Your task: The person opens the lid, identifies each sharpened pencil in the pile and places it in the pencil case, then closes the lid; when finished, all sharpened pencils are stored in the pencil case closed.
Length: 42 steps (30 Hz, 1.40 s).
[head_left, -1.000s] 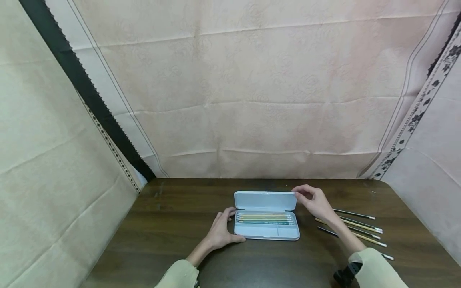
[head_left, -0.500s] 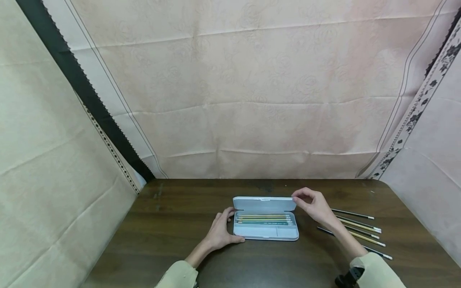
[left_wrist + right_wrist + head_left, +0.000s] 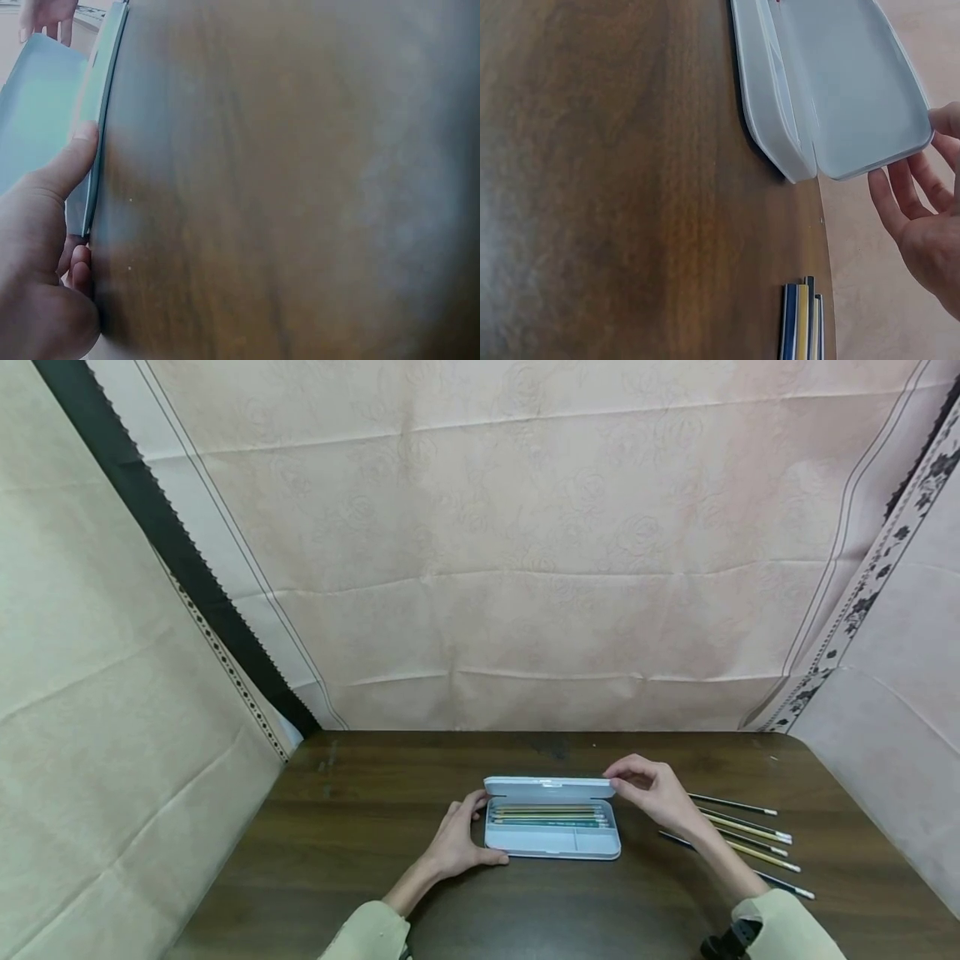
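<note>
A light blue pencil case (image 3: 536, 839) lies on the wooden table with its lid (image 3: 549, 788) raised at the back. Several pencils (image 3: 551, 815) lie in its long rear compartment. My left hand (image 3: 452, 843) grips the case's left end, thumb at the front edge and fingers toward the back; the left wrist view shows the thumb on the case's edge (image 3: 112, 67). At the lid's right end, my right hand (image 3: 654, 793) pinches the corner. From the right wrist, the lid's pale inner face (image 3: 862, 90) shows, thumb on its rim and fingers behind.
Several loose pencils (image 3: 750, 845), dark and yellow with white ends, lie on the table (image 3: 360, 877) at the right, partly under my right forearm. Pale patterned cloth (image 3: 525, 568) hangs behind the table and along both sides.
The lid's upper edge has come lower in the head view, and less of its inner face shows. My right hand has moved slightly down with it; the left hand stays on the case.
</note>
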Each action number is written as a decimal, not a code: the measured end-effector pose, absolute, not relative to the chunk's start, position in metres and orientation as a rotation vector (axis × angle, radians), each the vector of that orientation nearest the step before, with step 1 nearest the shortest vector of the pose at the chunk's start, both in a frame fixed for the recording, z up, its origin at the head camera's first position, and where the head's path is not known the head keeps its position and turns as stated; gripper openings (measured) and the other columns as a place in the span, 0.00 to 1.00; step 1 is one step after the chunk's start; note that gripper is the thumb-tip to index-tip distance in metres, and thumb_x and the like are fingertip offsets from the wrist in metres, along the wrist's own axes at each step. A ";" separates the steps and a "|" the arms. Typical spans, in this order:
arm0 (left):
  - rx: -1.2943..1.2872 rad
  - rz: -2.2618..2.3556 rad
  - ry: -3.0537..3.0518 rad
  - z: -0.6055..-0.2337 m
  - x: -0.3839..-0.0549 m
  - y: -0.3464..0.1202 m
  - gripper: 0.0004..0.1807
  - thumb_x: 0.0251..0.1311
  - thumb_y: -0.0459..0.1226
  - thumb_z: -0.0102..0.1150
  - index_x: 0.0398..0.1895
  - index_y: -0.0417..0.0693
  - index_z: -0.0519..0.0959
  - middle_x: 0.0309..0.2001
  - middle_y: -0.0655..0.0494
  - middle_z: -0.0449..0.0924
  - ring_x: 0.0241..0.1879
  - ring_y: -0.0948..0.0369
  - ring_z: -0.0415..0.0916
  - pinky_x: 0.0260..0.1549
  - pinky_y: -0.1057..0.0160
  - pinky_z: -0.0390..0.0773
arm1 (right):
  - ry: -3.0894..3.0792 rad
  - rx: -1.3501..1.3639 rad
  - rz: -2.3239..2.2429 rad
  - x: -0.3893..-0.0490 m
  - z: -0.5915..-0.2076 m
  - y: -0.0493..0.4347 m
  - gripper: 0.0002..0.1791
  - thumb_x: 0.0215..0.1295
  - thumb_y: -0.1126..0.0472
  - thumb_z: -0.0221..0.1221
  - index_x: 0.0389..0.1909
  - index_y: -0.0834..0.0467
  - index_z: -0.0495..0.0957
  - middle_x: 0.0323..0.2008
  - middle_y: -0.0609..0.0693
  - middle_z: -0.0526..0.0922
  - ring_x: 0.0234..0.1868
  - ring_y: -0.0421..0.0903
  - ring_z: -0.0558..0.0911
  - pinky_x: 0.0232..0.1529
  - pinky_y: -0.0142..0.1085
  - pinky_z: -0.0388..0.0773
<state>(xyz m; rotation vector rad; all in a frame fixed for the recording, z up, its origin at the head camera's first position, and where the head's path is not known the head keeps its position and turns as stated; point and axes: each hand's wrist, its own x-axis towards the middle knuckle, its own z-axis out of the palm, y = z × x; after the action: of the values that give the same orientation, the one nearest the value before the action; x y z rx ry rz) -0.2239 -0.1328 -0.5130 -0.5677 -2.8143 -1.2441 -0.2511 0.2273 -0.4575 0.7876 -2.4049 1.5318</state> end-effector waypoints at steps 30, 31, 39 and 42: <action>-0.627 -1.608 -2.444 -0.466 -0.231 -0.127 0.07 0.66 0.33 0.63 0.44 0.45 0.86 0.47 0.56 0.83 0.49 0.56 0.77 0.49 0.56 0.77 | -2.336 0.970 1.572 -0.245 -0.464 0.228 0.07 0.62 0.73 0.65 0.39 0.61 0.85 0.42 0.56 0.82 0.41 0.43 0.81 0.43 0.31 0.77; -0.630 -1.616 -2.450 -0.467 -0.231 -0.128 0.06 0.66 0.33 0.63 0.44 0.45 0.87 0.46 0.56 0.83 0.49 0.57 0.78 0.48 0.58 0.77 | -2.332 0.971 1.586 -0.245 -0.465 0.228 0.06 0.62 0.73 0.65 0.39 0.62 0.85 0.42 0.57 0.82 0.41 0.43 0.81 0.43 0.31 0.77; -0.665 -1.596 -2.446 -0.474 -0.225 -0.129 0.06 0.62 0.30 0.65 0.40 0.47 0.87 0.44 0.60 0.83 0.48 0.58 0.78 0.49 0.57 0.77 | -2.328 1.025 1.587 -0.240 -0.471 0.227 0.08 0.62 0.75 0.65 0.38 0.61 0.85 0.42 0.57 0.81 0.42 0.49 0.81 0.43 0.32 0.79; -0.688 -1.542 -2.429 -0.479 -0.223 -0.128 0.08 0.59 0.28 0.67 0.38 0.48 0.87 0.43 0.60 0.84 0.48 0.57 0.78 0.51 0.55 0.75 | -2.351 1.028 1.481 -0.235 -0.473 0.225 0.10 0.59 0.76 0.66 0.36 0.58 0.85 0.41 0.55 0.82 0.42 0.49 0.81 0.43 0.36 0.80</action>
<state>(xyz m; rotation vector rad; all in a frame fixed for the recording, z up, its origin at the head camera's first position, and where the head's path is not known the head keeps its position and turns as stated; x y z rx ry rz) -0.2226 -0.1284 -0.4789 -0.6877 -2.4287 -1.5421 -0.2351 0.2246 -0.4727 1.0276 -2.3514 1.4815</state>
